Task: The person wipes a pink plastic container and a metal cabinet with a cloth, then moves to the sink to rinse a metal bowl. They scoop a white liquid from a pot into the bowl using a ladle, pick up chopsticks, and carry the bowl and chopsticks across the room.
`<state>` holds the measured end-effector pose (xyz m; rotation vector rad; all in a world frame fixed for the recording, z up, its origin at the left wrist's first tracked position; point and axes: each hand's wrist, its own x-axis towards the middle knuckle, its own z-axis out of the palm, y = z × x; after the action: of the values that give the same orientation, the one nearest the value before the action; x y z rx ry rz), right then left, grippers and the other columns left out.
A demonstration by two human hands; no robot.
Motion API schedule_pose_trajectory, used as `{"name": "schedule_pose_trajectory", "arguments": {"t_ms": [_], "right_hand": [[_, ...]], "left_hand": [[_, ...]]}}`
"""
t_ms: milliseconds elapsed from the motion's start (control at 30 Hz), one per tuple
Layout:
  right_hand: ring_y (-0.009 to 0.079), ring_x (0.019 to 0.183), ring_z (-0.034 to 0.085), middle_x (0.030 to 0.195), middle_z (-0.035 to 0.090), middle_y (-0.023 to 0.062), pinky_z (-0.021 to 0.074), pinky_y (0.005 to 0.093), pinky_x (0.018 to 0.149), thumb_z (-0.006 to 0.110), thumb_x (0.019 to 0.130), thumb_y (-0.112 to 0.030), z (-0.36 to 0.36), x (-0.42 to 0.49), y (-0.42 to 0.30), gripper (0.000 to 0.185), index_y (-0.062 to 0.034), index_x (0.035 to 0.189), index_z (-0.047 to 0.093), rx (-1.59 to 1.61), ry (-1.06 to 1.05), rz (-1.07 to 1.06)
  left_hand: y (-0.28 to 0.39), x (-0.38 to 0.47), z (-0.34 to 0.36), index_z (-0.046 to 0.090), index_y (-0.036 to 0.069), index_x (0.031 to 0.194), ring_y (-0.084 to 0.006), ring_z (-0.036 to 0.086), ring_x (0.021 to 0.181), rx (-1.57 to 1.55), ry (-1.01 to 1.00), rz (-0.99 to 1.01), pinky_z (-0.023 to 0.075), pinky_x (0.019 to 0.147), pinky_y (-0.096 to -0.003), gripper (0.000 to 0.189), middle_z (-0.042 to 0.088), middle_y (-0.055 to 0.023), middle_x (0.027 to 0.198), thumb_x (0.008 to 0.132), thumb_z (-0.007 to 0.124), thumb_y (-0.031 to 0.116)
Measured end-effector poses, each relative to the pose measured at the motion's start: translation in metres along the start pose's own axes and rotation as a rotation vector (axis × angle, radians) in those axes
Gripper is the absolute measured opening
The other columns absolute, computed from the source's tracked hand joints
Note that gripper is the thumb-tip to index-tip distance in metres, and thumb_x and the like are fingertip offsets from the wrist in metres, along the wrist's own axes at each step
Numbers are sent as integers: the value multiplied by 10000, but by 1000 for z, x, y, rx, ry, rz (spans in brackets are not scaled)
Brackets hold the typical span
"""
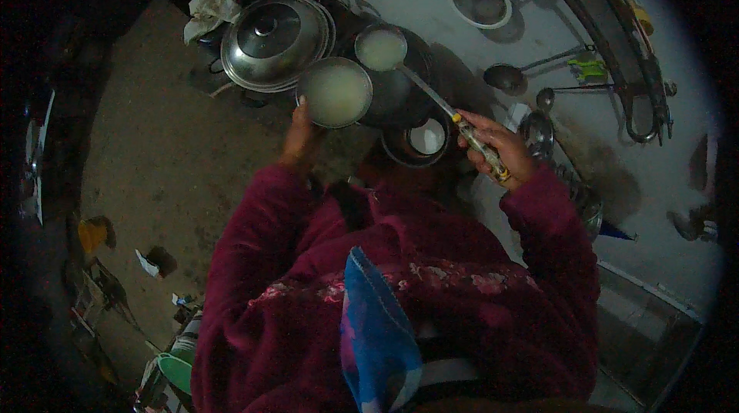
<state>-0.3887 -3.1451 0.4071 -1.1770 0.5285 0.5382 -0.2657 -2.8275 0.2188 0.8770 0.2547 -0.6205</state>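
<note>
My left hand [300, 133] grips the near-left rim of a round metal bowl [335, 92] holding a pale, cloudy liquid. In my right hand [493, 144] is the patterned handle of a ladle [427, 89], with a yellow band at its neck. The ladle's round cup [381, 48] carries the same kind of pale liquid, just beyond the bowl's far-right side. Beneath both, a large dark pot [398, 95] is partly hidden. Left of it stands a wide metal pot with a domed lid [265, 32], its near-right edge partly covered by the bowl.
A smaller dark pot [392, 153] with a white round thing [427, 137] inside sits close to my body. On the right wall hang a strainer [480, 3], a dark ladle [505, 78] and a curved rack [629, 55]. A crumpled cloth [211, 14] lies beyond the lidded pot.
</note>
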Motion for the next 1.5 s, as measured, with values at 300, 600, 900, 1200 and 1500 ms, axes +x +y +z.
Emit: {"name": "schedule_pose_trajectory", "arguments": {"t_ms": [300, 600, 900, 1200, 1500], "right_hand": [[80, 677, 535, 979, 572, 41, 456, 232, 570, 486, 990, -97, 27, -20, 18, 517, -131, 1498, 397, -500, 67, -87], [320, 826, 566, 1081, 561, 184, 505, 410, 730, 542, 953, -79, 5, -30, 44, 554, -101, 1487, 397, -1287, 92, -543], [104, 627, 548, 970, 599, 78, 462, 258, 510, 510, 967, -70, -19, -7, 52, 546, -104, 1499, 390, -265, -12, -340], [318, 785, 676, 1214, 640, 151, 575, 484, 769, 519, 987, -207, -110, 117, 128, 484, -98, 1454, 454, -1654, 272, -679], [300, 927, 607, 1082, 597, 153, 508, 419, 810, 562, 969, -194, -51, 55, 148, 314, -68, 1256, 575, -1227, 239, -356]], "left_hand": [[7, -5, 41, 510, 74, 1350, -234, 514, 1202, 63, 169, -91, 395, 1041, -369, 601, 553, -57, 1326, 1010, 425, 561], [-9, 2, 8, 435, 66, 1393, -220, 454, 1233, 325, 76, 132, 385, 999, -386, 702, 466, -92, 1388, 988, 367, 635], [0, -20, 5, 481, 97, 1362, -226, 550, 1156, -31, -106, 174, 470, 948, -391, 633, 568, -63, 1286, 989, 432, 605], [-13, -66, -39, 449, 81, 1420, -251, 536, 1152, 67, 128, 168, 447, 969, -388, 708, 545, -88, 1343, 1003, 305, 636], [2, -203, -13, 250, 181, 1535, -300, 350, 1398, 158, -179, 369, 298, 1155, -485, 718, 320, -92, 1548, 981, 452, 590]]}}
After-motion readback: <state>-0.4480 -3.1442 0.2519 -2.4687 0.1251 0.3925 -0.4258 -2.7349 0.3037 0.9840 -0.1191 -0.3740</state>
